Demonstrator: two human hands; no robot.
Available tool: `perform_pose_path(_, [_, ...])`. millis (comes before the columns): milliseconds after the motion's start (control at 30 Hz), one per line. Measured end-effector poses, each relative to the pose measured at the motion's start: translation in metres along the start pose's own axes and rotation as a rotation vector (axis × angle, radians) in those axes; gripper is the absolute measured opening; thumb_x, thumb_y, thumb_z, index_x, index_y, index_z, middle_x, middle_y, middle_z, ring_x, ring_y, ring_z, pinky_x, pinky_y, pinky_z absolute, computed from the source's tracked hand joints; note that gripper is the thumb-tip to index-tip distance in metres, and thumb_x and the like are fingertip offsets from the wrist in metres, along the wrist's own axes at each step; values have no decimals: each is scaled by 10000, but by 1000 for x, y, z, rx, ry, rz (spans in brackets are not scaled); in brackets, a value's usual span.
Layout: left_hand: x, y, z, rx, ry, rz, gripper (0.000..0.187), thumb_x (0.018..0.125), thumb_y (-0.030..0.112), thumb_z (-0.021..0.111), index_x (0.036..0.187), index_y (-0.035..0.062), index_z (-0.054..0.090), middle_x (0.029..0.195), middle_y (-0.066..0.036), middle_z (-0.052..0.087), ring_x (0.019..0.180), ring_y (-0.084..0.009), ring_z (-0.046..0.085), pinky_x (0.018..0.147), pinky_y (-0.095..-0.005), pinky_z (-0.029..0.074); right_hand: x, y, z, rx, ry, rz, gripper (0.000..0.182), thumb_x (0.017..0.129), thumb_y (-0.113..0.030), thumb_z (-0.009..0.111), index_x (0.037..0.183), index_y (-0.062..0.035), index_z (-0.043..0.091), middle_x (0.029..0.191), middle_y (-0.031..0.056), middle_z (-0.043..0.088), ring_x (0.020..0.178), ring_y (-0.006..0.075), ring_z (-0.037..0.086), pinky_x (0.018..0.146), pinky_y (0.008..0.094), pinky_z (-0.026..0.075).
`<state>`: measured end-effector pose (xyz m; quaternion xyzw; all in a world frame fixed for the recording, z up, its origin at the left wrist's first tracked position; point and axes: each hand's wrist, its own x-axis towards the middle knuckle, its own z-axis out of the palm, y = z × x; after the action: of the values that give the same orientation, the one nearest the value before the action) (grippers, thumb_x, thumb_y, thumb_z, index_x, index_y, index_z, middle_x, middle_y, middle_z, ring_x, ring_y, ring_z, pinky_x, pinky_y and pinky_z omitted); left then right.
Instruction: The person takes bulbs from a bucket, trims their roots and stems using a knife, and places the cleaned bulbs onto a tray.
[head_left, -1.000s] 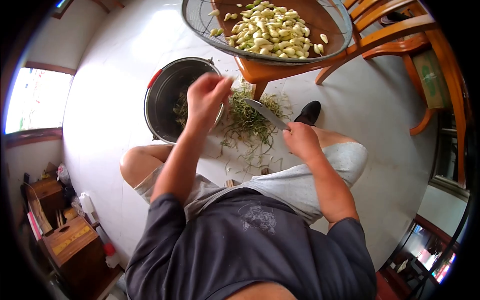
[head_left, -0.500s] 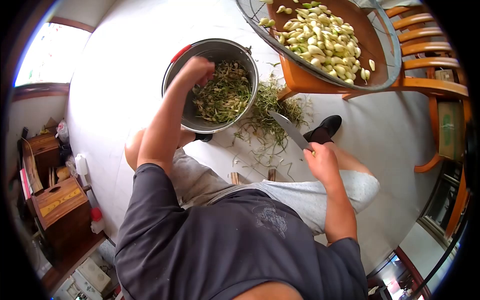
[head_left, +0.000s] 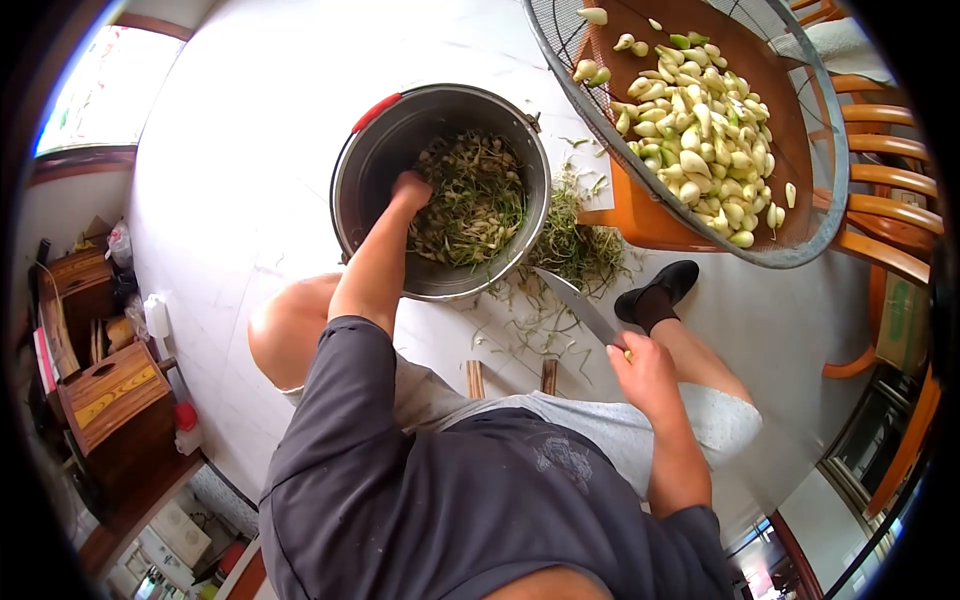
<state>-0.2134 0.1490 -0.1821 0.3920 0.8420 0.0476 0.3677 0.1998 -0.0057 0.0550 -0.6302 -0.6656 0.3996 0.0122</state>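
My left hand reaches down inside a dark metal bucket with a red grip on its handle. Its fingers are hidden against the plants, a heap of small pale bulbs with green stems and roots. My right hand is closed round the handle of a knife, whose broad blade points up and left toward the bucket's lower rim. Peeled white bulbs lie piled in a large round mesh sieve at the upper right.
Under the sieve stands an orange wooden chair. Green trimmings litter the floor right of the bucket. My black shoe is beside them. Two wooden stool ends show between my legs. A wooden cabinet stands at the left.
My left hand has dropped from above the bucket's rim down into it. The knife stays in my right hand, nearly unmoved. The whole view has shifted slightly.
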Motion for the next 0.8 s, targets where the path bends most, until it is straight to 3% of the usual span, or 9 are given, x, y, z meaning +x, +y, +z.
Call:
perform_pose_path(133, [0,7,5,80,-58,-38,282,807,98,609,1061,-19,639,1140,-242,593,1067,-361,569,830,-460,472,0,0,2,-4,-15,9,200,823,-195,599,821,4,577,776,194,608,740,365,591,647,416,456])
perform_pose_path(233, [0,3,6,115,-39,14,227,802,96,611,996,-14,655,1006,-256,631,943,-389,611,766,-477,488,-1,-3,1,7,-30,1,192,823,-190,599,845,0,586,784,190,610,749,365,591,655,416,458])
perform_pose_path(300, [47,-33,29,390,-85,208,181,783,82,616,927,-19,659,863,-220,643,799,-373,626,668,-476,492,-4,-6,0,27,-35,-4,189,821,-188,600,860,-3,594,785,191,610,748,367,590,655,418,460])
perform_pose_path(367, [50,-40,29,233,-121,201,132,761,69,622,850,-23,653,740,-179,635,669,-334,619,574,-451,485,-6,-5,1,23,-28,-14,186,819,-184,602,872,-7,599,782,190,610,749,367,590,657,419,460])
perform_pose_path(433, [1,-18,-7,-356,-141,-7,89,735,57,630,764,-27,637,637,-133,608,552,-273,592,484,-404,466,-9,-3,1,14,-19,-26,183,817,-180,603,883,-10,605,785,190,612,752,368,591,660,420,462])
perform_pose_path(533, [-29,-3,-38,-597,-233,-97,93,729,50,626,680,-22,594,629,-107,591,532,-190,567,450,-318,444,-13,0,1,-8,0,-53,182,814,-175,603,897,-14,614,799,191,618,760,368,596,663,420,465])
perform_pose_path(600, [-52,8,-62,-682,-290,-102,101,728,-14,635,808,-14,573,669,-97,596,538,-168,573,478,-282,458,-16,1,3,-14,19,-79,184,811,-173,603,907,-17,620,812,192,622,765,369,599,665,421,468])
perform_pose_path(700, [-79,20,-84,-848,-302,-62,329,719,-79,660,1015,-14,534,733,-88,598,585,-166,587,522,-280,476,-21,-4,-3,2,20,-92,206,824,-197,575,952,-51,642,840,182,635,807,371,604,706,446,477])
perform_pose_path(800, [-102,27,-97,-937,-336,11,268,741,-59,655,987,-14,562,765,-92,602,637,-168,597,557,-281,490,-25,0,-3,-11,51,-127,211,821,-193,574,954,-47,649,849,185,640,813,370,606,716,446,480])
